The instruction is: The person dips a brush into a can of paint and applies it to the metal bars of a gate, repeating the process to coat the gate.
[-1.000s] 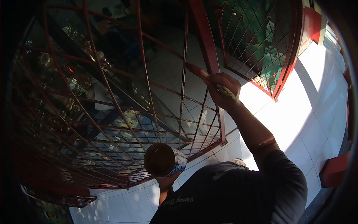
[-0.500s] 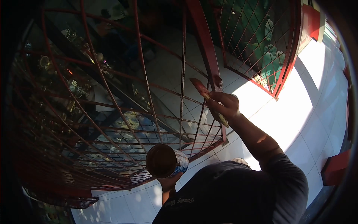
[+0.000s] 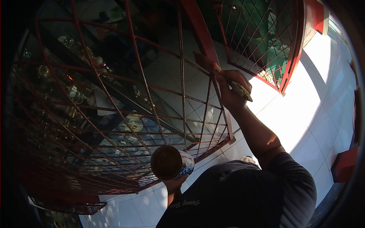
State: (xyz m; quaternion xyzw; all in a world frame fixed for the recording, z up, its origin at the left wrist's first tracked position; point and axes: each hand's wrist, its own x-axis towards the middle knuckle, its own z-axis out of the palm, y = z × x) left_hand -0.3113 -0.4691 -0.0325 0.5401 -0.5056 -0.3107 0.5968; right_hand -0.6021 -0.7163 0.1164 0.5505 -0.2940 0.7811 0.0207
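A paintbrush point(image 3: 240, 91) with a pale, speckled handle is gripped in my right hand point(image 3: 232, 88). Its reddish bristles lie against or very close to the red frame bar point(image 3: 205, 41) of a metal grille. My left hand point(image 3: 175, 183) holds an open can point(image 3: 167, 162) from below, its label blue and white; the inside looks brown and its contents are hard to make out. Thin rusty-red bars point(image 3: 182, 76) of the grille spread across the left and middle, just behind the can.
A second red grille panel point(image 3: 262, 49) stands at the upper right before a green painted surface. White floor tiles point(image 3: 292, 125) are partly sunlit. A red block point(image 3: 344, 164) is at the right edge. Dim, cluttered objects show behind the bars.
My right hand has moved up along the frame bar, and the brush has turned, its handle now pointing to the right. The can in my left hand is nearly in the same place.
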